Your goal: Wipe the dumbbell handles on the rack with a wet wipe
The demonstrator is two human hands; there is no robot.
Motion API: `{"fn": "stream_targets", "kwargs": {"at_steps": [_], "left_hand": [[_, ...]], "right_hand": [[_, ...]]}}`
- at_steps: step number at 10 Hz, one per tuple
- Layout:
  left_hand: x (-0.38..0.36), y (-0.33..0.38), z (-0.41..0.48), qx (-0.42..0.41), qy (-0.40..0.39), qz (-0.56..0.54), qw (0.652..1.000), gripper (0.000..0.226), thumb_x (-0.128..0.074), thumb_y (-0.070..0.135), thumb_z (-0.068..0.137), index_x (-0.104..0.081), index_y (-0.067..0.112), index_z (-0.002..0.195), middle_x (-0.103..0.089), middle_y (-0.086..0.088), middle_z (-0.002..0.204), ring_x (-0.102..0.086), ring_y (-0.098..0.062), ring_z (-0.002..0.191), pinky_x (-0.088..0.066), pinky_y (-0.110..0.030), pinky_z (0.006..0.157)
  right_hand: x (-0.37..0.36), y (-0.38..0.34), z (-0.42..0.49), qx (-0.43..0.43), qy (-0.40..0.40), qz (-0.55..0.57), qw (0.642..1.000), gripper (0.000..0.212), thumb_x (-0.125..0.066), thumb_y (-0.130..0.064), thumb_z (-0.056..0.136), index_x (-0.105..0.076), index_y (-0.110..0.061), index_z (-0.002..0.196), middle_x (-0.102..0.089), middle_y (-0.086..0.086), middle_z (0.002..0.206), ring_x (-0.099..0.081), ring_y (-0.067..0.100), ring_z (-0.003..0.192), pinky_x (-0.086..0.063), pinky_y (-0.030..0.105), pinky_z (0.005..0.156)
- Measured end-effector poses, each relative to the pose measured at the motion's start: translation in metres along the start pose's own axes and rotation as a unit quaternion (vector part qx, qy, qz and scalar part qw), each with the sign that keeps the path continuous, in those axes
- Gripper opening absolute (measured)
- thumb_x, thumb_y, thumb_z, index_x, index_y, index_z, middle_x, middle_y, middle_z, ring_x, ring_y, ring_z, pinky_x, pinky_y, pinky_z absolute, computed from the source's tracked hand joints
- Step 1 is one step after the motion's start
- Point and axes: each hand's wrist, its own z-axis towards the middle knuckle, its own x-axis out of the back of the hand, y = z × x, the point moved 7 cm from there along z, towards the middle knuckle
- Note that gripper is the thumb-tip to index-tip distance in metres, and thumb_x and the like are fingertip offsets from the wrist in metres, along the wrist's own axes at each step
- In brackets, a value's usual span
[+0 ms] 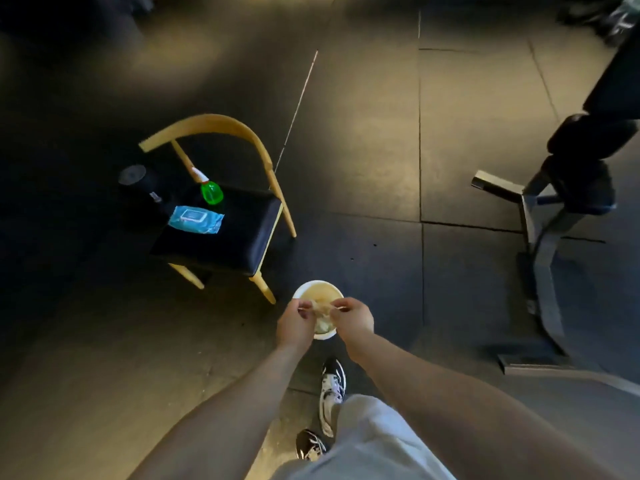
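The floor (363, 150) is dark rubber tiling with straight seams, dimly lit, with a warmer patch of light across the middle. In the left centre of the frame stands a chair (207, 121) with a curved pale wooden back and a black padded seat. On the seat lie a blue pack of wet wipes (196, 220) and, just above it toward the backrest, a green spray bottle (212, 192) with a white nozzle. At the right edge a grey metal rack (540, 237) sets its feet on the floor. Dark rounded dumbbells (588, 136) sit on it at the upper right, their handles too dark to make out.

Both bare forearms reach up from the bottom edge to the lower centre of the frame. There the hands meet over a round white container (325, 336) standing on the floor.

The left hand (294, 325) and the right hand (355, 318) are knuckles-up with fingers curled. Each pinches one end of a pale crumpled wipe (322, 306), which spans the narrow gap between them above the container's opening. The wipe is small and blurred, so its exact shape is hard to tell.

Below the hands are light trousers and two black-and-white shoes (332, 386).
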Motion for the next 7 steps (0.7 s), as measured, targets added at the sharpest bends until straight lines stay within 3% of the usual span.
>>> {"fn": "stream_targets", "kwargs": {"at_steps": [1, 2, 3, 5, 7], "left_hand": [[0.002, 0.003, 0.049, 0.005, -0.009, 0.015, 1.0, 0.017, -0.057, 0.015, 0.098, -0.067, 0.019, 0.112, -0.069, -0.004, 0.115, -0.064, -0.025, 0.109, -0.049, -0.03, 0.087], [-0.004, -0.004, 0.097, 0.025, -0.049, 0.019, 0.998, 0.023, -0.053, 0.013, 0.099, -0.068, 0.016, 0.116, -0.069, -0.005, 0.118, -0.063, -0.025, 0.108, -0.052, -0.033, 0.09], [-0.012, -0.017, 0.136, 0.027, -0.089, 0.041, 0.995, 0.025, -0.05, 0.018, 0.102, -0.067, 0.022, 0.12, -0.069, -0.003, 0.122, -0.063, -0.025, 0.113, -0.054, -0.042, 0.098], [-0.041, -0.046, 0.198, 0.043, -0.169, 0.06, 0.983, 0.036, -0.04, 0.024, 0.106, -0.059, 0.027, 0.136, -0.06, 0.0, 0.139, -0.056, -0.023, 0.124, -0.05, -0.042, 0.104], [-0.057, -0.068, 0.254, -0.024, -0.2, 0.135, 0.97, 0.039, -0.039, 0.031, 0.107, -0.053, 0.028, 0.144, -0.057, 0.002, 0.142, -0.057, -0.023, 0.124, -0.051, -0.038, 0.098]], "right_hand": [[-0.022, -0.011, 0.038, -0.031, 0.024, 0.015, 0.999, 0.022, -0.059, -0.011, 0.093, -0.07, -0.031, 0.097, -0.07, 0.003, 0.106, -0.063, 0.016, 0.081, -0.042, 0.019, 0.051], [-0.047, -0.015, 0.082, -0.058, 0.04, 0.026, 0.997, 0.028, -0.056, -0.007, 0.094, -0.069, -0.032, 0.095, -0.069, 0.004, 0.109, -0.065, 0.019, 0.086, -0.047, 0.02, 0.059], [-0.07, -0.01, 0.118, -0.098, 0.053, 0.035, 0.993, 0.031, -0.05, -0.007, 0.096, -0.071, -0.028, 0.104, -0.068, 0.005, 0.111, -0.065, 0.023, 0.091, -0.049, 0.024, 0.067], [-0.116, 0.01, 0.177, -0.167, 0.08, 0.06, 0.981, 0.036, -0.044, -0.007, 0.098, -0.072, -0.025, 0.111, -0.063, 0.001, 0.112, -0.061, 0.021, 0.095, -0.047, 0.027, 0.076], [-0.146, 0.029, 0.22, -0.182, 0.087, 0.033, 0.979, 0.036, -0.044, -0.017, 0.1, -0.063, -0.032, 0.127, -0.067, 0.004, 0.119, -0.066, 0.021, 0.094, -0.051, 0.027, 0.07]]}}
